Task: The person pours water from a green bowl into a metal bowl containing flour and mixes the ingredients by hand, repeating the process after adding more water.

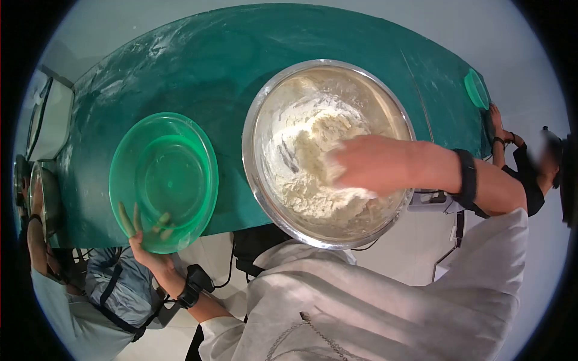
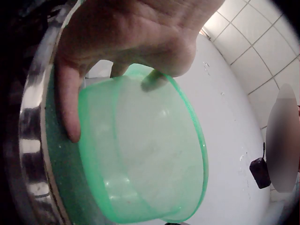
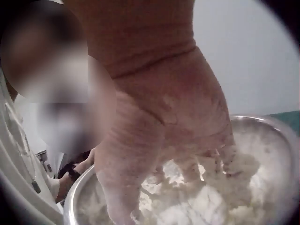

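Observation:
A large steel bowl [image 1: 260, 186] holds white flour [image 1: 328, 96] and pale, clumpy dough [image 1: 313, 150]. My right hand [image 1: 367, 165], blurred in the head view, is down in this mixture. In the right wrist view the right hand [image 3: 164, 126] has its fingers spread and pointing down into the dough [image 3: 197, 206]; their tips are hidden. To the left, a translucent green bowl [image 1: 171, 168] shows no contents. My left hand [image 1: 147, 246] holds its near-left edge. In the left wrist view, the left hand [image 2: 126, 42] has its fingers around the wall of the green bowl [image 2: 145, 145].
Flour smears mark the green table [image 1: 211, 48]. A smaller green bowl [image 1: 475, 89] is at the far right, near another person's hand [image 1: 495, 120]. At the left edge, another person's arm [image 1: 37, 240] reaches beside a metal bowl [image 1: 48, 192]. A white container [image 1: 51, 117] stands behind.

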`<state>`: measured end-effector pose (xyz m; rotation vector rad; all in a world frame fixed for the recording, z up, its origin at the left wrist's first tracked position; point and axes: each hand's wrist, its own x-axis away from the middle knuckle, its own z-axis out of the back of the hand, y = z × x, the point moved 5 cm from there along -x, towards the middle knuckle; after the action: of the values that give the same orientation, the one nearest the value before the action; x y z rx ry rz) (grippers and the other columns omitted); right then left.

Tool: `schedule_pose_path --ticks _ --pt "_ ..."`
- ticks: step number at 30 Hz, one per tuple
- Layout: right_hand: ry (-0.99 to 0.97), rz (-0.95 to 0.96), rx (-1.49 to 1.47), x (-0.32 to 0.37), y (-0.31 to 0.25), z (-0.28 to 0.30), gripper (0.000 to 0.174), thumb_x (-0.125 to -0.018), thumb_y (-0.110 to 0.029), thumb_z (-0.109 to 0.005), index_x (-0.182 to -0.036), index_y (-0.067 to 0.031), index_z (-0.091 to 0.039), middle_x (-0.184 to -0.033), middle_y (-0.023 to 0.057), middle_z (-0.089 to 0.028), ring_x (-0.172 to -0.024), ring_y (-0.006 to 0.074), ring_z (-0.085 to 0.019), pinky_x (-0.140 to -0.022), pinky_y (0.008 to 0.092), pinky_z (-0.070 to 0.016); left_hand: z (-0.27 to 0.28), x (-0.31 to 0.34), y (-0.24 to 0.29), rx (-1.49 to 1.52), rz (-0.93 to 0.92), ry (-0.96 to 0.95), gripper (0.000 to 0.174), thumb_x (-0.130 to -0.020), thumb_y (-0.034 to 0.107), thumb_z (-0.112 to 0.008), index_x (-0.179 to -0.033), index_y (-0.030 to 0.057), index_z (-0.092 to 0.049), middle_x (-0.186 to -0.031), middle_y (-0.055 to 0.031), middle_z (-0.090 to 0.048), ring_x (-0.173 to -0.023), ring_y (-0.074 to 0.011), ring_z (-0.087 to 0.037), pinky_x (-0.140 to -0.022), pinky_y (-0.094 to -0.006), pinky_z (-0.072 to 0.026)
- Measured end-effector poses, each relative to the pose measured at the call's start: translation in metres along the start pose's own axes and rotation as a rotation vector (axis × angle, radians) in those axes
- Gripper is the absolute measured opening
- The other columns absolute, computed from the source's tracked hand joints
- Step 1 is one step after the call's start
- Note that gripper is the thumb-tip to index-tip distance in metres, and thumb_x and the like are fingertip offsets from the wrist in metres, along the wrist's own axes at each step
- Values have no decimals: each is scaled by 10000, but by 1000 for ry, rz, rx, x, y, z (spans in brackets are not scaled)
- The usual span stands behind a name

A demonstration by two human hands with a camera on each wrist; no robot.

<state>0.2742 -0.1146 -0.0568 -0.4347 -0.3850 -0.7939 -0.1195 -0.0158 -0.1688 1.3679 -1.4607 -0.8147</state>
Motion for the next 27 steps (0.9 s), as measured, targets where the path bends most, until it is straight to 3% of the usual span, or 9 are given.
schedule_pose_path --ticks 1,3,4,7,11,13,16,19,27 --pt "1 -4 -1 19 -1 3 478 -623 -148 -757 -1086 -97 -651 -1214 210 -525 -1084 368 -543 -845 424 -504 -1 0 0 -4 2 -11 732 -832 264 -457 -1487 82 -184 -1482 -181 -304 -885 -372 -645 -740 -431 -540" --pt "-166 -338 -240 57 9 -6 663 -633 -218 -786 -1254 -140 -568 -1318 260 -438 -1132 407 -508 -909 441 -469 -3 0 0 -7 -2 -14 735 -830 265 -457 -1488 84 -182 -1483 -179 -303 -883 -374 -646 -742 -430 -540" --pt "-168 -340 -236 63 7 -19 663 -633 -218 -786 -1254 -140 -568 -1318 260 -438 -1132 407 -508 -909 441 -469 -3 1 0 -12 -7 -13 739 -828 266 -456 -1489 85 -180 -1484 -178 -302 -882 -376 -647 -744 -430 -540" --pt "28 -456 -192 57 1 -50 843 -700 -286 -778 -1411 -81 -375 -1351 347 -346 -1157 469 -471 -1030 457 -371 -2 0 -1 -33 -2 -16 739 -827 268 -454 -1489 89 -180 -1477 -173 -319 -889 -373 -649 -750 -425 -539" --pt "-11 -437 -228 13 24 -58 873 -667 -275 -795 -1409 -84 -375 -1358 341 -340 -1156 462 -474 -1026 470 -380 9 -5 -5 -52 -1 63 727 -824 266 -460 -1468 37 -211 -1424 -189 -390 -885 -356 -648 -751 -420 -539" --pt "-159 -446 -278 -9 40 -56 913 -644 -292 -809 -1414 -89 -361 -1407 305 -284 -1216 465 -423 -1025 474 -388 17 -7 -7 -26 49 132 711 -819 260 -469 -1433 -25 -251 -1358 -203 -454 -879 -339 -645 -740 -418 -537" --pt "-111 -528 -223 -21 50 -39 931 -619 -268 -819 -1414 -104 -361 -1394 271 -327 -1216 445 -432 -1009 486 -402 12 -6 -4 -20 -7 95 698 -812 254 -478 -1401 -66 -281 -1302 -213 -494 -875 -331 -640 -735 -421 -534" --pt "-10 -552 -187 -30 75 -36 914 -602 -255 -825 -1388 -90 -389 -1407 272 -331 -1239 416 -426 -1003 489 -404 57 -21 -21 5 43 139 704 -815 254 -466 -1425 -31 -260 -1357 -198 -453 -872 -344 -644 -738 -423 -534" --pt "101 -553 -315 -52 144 -6 959 -611 -295 -818 -1394 -8 -344 -1359 357 -343 -1206 438 -452 -1034 414 -368 15 -7 -4 16 68 58 704 -823 237 -430 -1462 33 -216 -1451 -168 -358 -864 -396 -648 -741 -438 -539"
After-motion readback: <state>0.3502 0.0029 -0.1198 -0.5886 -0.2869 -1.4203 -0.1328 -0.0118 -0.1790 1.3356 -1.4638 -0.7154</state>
